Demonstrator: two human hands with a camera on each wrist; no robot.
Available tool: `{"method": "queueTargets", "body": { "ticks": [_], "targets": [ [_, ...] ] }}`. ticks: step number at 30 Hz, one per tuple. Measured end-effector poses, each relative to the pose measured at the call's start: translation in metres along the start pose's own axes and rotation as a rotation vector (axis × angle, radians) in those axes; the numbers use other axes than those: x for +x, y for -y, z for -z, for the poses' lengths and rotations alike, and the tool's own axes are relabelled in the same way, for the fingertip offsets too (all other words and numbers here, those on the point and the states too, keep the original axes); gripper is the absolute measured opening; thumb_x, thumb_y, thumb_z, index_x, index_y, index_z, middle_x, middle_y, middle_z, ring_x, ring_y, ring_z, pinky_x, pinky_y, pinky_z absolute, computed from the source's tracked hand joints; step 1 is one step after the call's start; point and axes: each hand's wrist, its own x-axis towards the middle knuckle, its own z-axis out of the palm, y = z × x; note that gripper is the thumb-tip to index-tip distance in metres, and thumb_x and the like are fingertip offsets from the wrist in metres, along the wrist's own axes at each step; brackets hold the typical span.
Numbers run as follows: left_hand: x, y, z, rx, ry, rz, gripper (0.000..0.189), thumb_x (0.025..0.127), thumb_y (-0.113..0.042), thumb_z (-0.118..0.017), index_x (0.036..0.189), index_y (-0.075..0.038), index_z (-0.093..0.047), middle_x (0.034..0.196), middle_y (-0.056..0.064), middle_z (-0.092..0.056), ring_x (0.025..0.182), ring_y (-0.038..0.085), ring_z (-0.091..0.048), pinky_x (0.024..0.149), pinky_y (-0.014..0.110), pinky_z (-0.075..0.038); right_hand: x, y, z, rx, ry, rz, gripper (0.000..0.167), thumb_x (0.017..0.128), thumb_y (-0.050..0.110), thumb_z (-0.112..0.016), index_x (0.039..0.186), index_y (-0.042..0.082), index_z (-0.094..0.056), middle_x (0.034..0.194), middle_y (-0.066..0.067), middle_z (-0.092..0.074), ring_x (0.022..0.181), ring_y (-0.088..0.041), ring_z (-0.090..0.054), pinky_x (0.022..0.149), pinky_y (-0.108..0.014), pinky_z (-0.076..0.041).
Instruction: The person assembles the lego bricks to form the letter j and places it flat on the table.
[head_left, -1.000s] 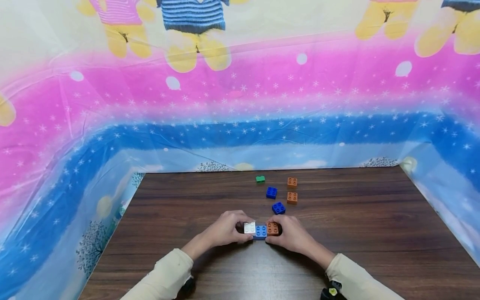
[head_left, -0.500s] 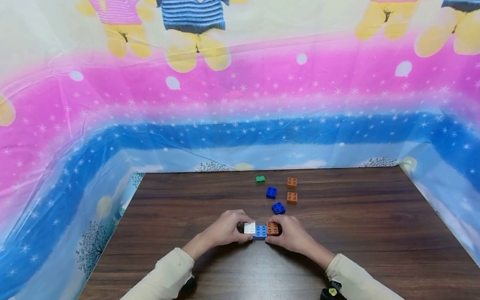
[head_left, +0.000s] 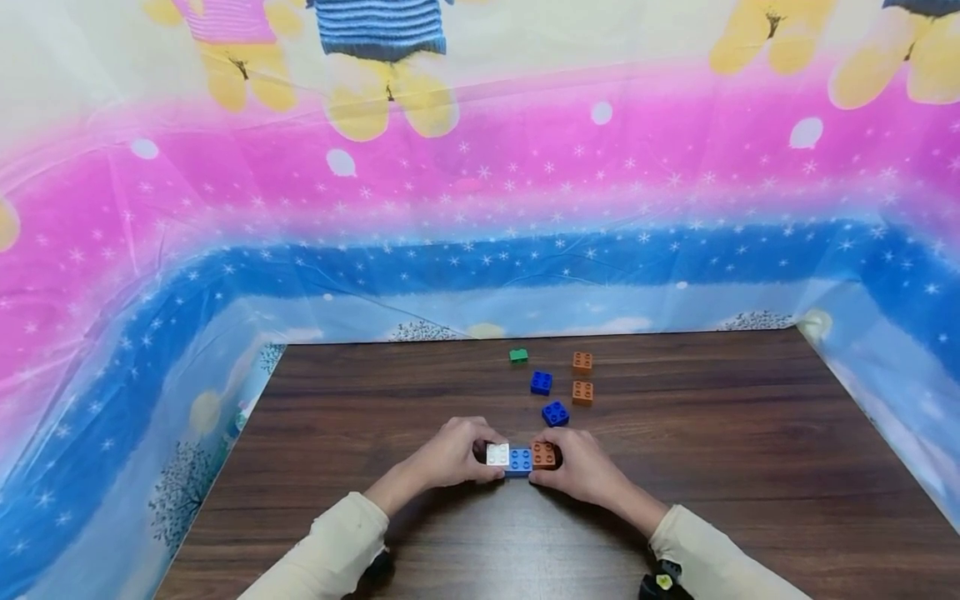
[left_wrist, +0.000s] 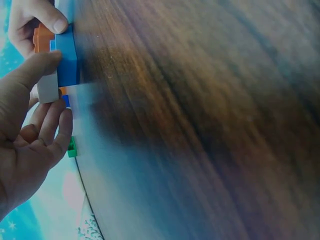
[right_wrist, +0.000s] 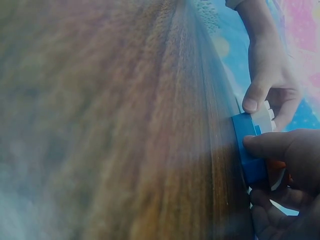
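Note:
A light blue brick (head_left: pixel 520 461) lies near the middle of the table, between both hands. On top of it sit a white brick (head_left: pixel 497 454) at the left end and an orange brick (head_left: pixel 543 455) at the right end, with blue studs showing between them. My left hand (head_left: pixel 455 452) pinches the white end, its thumb on the near side. The right hand (head_left: pixel 583 463) pinches the orange end the same way. In the left wrist view the blue brick (left_wrist: pixel 67 62) forms the lower layer, under the white brick (left_wrist: pixel 48 89).
Beyond the hands lie two dark blue bricks, a nearer one (head_left: pixel 555 413) and a farther one (head_left: pixel 541 382). Right of them are two orange bricks (head_left: pixel 582 392), and a small green brick (head_left: pixel 518 356) is near the back edge. A printed cloth (head_left: pixel 480 258) surrounds the brown table (head_left: pixel 720 442).
The head view has shifted very slightly. Both hands keep their grip on the joined bricks, and the loose bricks stay where they were.

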Motion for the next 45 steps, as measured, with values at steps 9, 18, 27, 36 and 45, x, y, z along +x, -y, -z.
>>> {"method": "queueTargets", "body": {
  "ticks": [9,18,27,36,45],
  "targets": [
    [0.003,-0.003,0.001,0.049,0.006,0.009,0.036,0.084,-0.028,-0.086,0.115,-0.011,-0.078,0.094,-0.007,-0.063,0.076,0.005,-0.056,0.065,0.021,-0.048,0.000,0.001,0.000,0.013,0.000,-0.003,0.036,0.081,0.027,-0.089,0.111,0.014,-0.073,0.087,0.009,-0.063,0.071,-0.006,-0.055,0.061,-0.027,-0.045],
    [0.000,-0.002,-0.004,0.008,0.021,0.015,0.035,0.085,-0.028,-0.083,0.116,-0.013,-0.074,0.097,-0.009,-0.063,0.081,0.007,-0.058,0.069,0.022,-0.049,-0.002,0.002,0.000,0.014,0.009,-0.015,0.037,0.081,0.027,-0.088,0.112,0.013,-0.073,0.086,0.009,-0.064,0.071,-0.007,-0.055,0.060,-0.027,-0.045],
    [-0.001,0.001,-0.009,0.026,0.034,-0.041,0.042,0.089,-0.033,-0.078,0.125,-0.015,-0.066,0.106,-0.006,-0.062,0.085,0.005,-0.057,0.071,0.022,-0.050,-0.003,0.002,0.001,0.011,-0.004,-0.007,0.038,0.080,0.025,-0.089,0.112,0.013,-0.073,0.087,0.007,-0.064,0.071,-0.007,-0.056,0.061,-0.028,-0.046],
    [0.001,-0.003,-0.015,0.016,0.011,-0.016,0.056,0.088,-0.047,-0.077,0.136,-0.021,-0.061,0.122,-0.004,-0.062,0.100,0.009,-0.056,0.083,0.027,-0.048,-0.011,0.002,0.008,0.045,-0.008,-0.051,0.060,0.079,0.027,-0.090,0.132,0.013,-0.065,0.106,0.001,-0.070,0.089,-0.010,-0.064,0.074,-0.035,-0.054],
    [0.007,-0.012,-0.020,0.008,-0.011,-0.022,0.059,0.088,-0.042,-0.079,0.139,-0.016,-0.061,0.132,-0.005,-0.065,0.122,0.013,-0.056,0.106,0.039,-0.044,-0.029,-0.002,0.025,0.067,-0.028,-0.103,0.063,0.080,0.027,-0.089,0.136,0.016,-0.063,0.111,0.001,-0.072,0.093,-0.013,-0.066,0.077,-0.038,-0.056]
  ]
}}
